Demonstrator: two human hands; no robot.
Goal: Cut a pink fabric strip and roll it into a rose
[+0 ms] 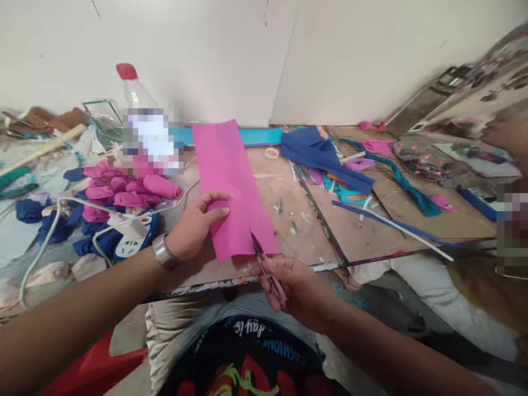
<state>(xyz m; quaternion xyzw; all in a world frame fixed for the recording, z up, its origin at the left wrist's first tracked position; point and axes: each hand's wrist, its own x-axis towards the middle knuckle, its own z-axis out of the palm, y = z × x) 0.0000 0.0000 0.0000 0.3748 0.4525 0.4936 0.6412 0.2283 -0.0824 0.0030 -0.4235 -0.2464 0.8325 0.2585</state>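
- Landmark: the pink sheet (235,176), a long piece lying on the tan worktable (305,192) in front of me, one short end near the table's front edge.
- My left hand (196,228) rests on the sheet's left edge, thumb and forefinger extended over its upper face, not clenched; the other fingers are hidden. I wear a metal-banded watch (162,251) on this wrist.
- My right hand (289,278), at the sheet's near end, grips pink-handled scissors (270,278). Blades point away from me at the near edge, tip over the sheet. I cannot tell how far the blades are parted.
- Left of the sheet: rolled pink cloth pieces (111,187) in a heap, dark blue cloth pieces (51,225) among and beyond them, and a blue-and-white power strip (138,236) with a white cable (58,214).
- Behind the sheet: a turquoise strip (264,137).
- Behind it and to the left: a clear bottle with a red cap (126,71).
- Right of the sheet: a pale ring (271,153), folded blue cloth (309,151), then, farther off, a twisted teal cloth (406,179).
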